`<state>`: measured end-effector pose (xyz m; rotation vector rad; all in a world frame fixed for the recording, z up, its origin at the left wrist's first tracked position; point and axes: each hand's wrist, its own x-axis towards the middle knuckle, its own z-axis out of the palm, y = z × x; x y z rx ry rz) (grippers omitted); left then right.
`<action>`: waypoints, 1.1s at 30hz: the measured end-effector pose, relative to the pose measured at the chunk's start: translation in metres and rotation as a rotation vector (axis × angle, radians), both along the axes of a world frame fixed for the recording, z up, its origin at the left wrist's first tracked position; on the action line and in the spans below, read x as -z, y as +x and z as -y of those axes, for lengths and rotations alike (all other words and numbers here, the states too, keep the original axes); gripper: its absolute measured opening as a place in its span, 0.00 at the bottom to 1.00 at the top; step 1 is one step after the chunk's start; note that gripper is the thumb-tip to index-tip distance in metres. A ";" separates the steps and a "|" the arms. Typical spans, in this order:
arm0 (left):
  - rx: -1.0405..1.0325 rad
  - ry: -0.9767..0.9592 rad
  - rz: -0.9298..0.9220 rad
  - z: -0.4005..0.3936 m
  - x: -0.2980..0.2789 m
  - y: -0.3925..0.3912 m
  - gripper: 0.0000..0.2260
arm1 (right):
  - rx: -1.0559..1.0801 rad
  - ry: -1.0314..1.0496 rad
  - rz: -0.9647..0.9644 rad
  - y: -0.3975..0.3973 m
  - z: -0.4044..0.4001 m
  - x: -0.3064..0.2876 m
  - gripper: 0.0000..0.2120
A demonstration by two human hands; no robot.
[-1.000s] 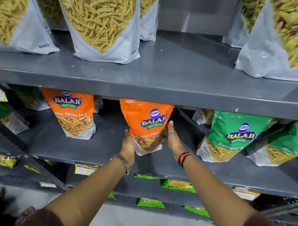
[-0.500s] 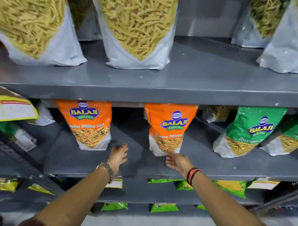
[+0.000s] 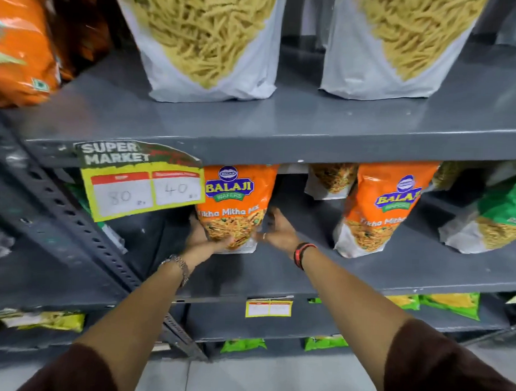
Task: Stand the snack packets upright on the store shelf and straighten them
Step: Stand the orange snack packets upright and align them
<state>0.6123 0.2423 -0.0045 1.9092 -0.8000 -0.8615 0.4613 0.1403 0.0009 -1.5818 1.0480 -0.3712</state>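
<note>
An orange Balaji Tikha Mitha Mix packet [image 3: 235,204] stands upright on the grey middle shelf [image 3: 365,274], just right of a price tag. My left hand [image 3: 207,242] grips its lower left corner, thumb across the front. My right hand [image 3: 276,230] lies flat against the packet's right edge with the fingers spread. A second orange packet of the same kind [image 3: 380,211] stands upright further right, apart from both hands. At the right edge a green Balaji packet [image 3: 498,220] leans on the same shelf.
A yellow "Super Market" price tag [image 3: 142,187] hangs from the upper shelf edge [image 3: 312,141]. Large white packets of yellow sticks [image 3: 204,42] stand above, with an orange bag [image 3: 18,43] at the far left. Green packets [image 3: 450,304] lie on lower shelves. A slotted upright [image 3: 72,216] runs at left.
Both hands have left the right-hand orange packet and moved left to the other orange packet. The view has swung left and closer to the shelf.
</note>
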 end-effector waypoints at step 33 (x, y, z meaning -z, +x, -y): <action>-0.443 -0.064 0.202 -0.042 0.092 -0.068 0.39 | 0.097 -0.435 -0.202 -0.178 -0.003 0.038 0.16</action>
